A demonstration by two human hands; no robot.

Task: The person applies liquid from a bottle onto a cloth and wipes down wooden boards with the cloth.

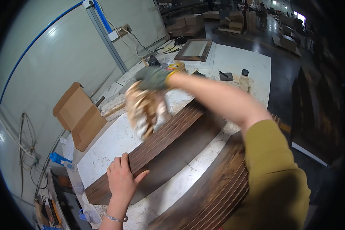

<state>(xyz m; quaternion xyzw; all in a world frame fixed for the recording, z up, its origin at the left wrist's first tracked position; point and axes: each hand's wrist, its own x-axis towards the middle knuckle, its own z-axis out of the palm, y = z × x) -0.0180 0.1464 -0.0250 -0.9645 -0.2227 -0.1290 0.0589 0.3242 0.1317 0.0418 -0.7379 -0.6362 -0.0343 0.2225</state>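
Observation:
My bare left hand, a bracelet at its wrist, rests across the layered edge of a stack of dark brown curved wood panels. Its fingers lie over the edge and its thumb spreads out toward the near face. A grey-green work glove with a yellow cuff covers my right hand, which is closed on a crumpled cream and brown rag. Both rag and glove are smeared by motion. They are just beyond the stack's upper edge; whether the rag touches the wood I cannot tell.
A second stack of brown panels lies nearer, under my right arm. On the white table are an open cardboard box, a framed panel, a dark-capped bottle and a dark pad. Clear plastic bottles stand along the left edge.

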